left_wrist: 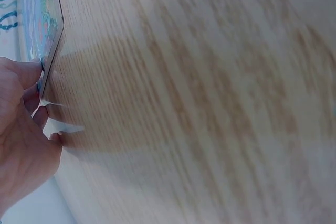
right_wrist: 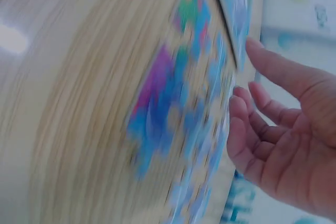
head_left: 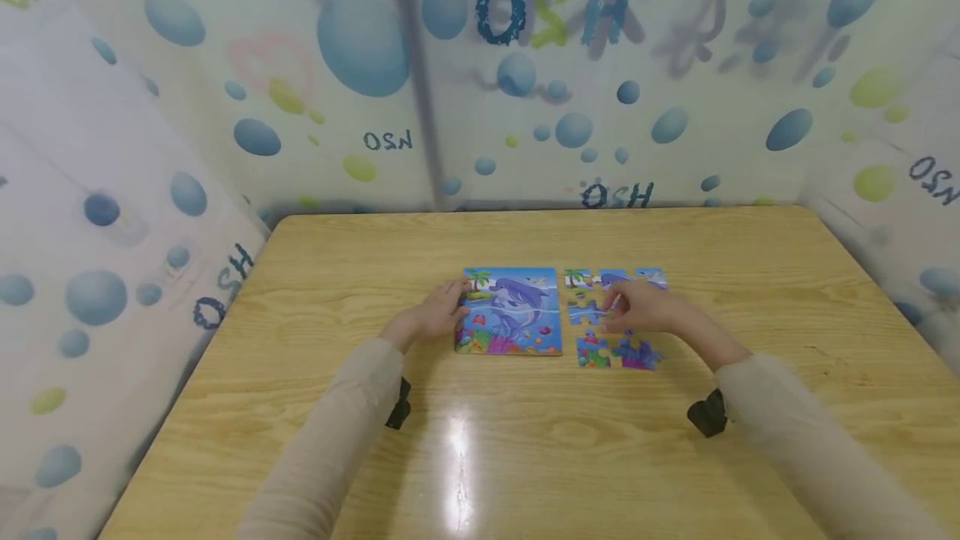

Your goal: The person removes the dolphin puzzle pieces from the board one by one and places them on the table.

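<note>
A square dolphin puzzle board, its picture whole, lies flat on the table. My left hand holds it at its left edge; in the left wrist view the thumb presses near the board's corner. To the board's right lie several loose jigsaw pieces in rows, among them a palm tree piece, a green coral piece and a purple coral piece. Over these pieces hovers my right hand, fingers loosely bent and apart from the thumb, nothing visible between them. It hides part of the middle row.
The wooden table stretches out on all sides of the puzzle. Behind it hangs a white curtain with blue and green dots and letters. Dark devices are worn at both wrists.
</note>
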